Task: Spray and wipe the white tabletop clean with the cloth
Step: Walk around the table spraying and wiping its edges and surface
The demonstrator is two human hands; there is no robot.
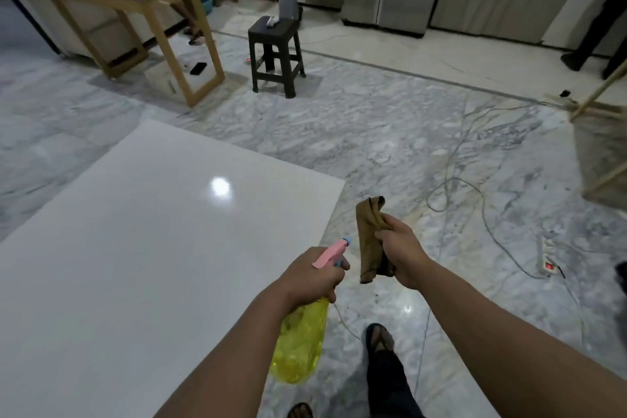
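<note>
The white tabletop (142, 241) fills the lower left of the head view, glossy, with a light glare near its far right part. My left hand (310, 276) grips a yellow spray bottle (300, 344) by its neck, just beyond the table's right edge. Its pink trigger head with the blue nozzle (334, 251) points up and away. My right hand (400, 253) holds a folded brown cloth (368, 237) upright over the floor, right of the table.
Marble floor surrounds the table. Cables (475, 200) and a power strip (548, 256) lie on the floor at right. A dark stool (274, 54) and a wooden table (135, 10) with bottles stand farther back. My sandalled feet (380, 339) are below.
</note>
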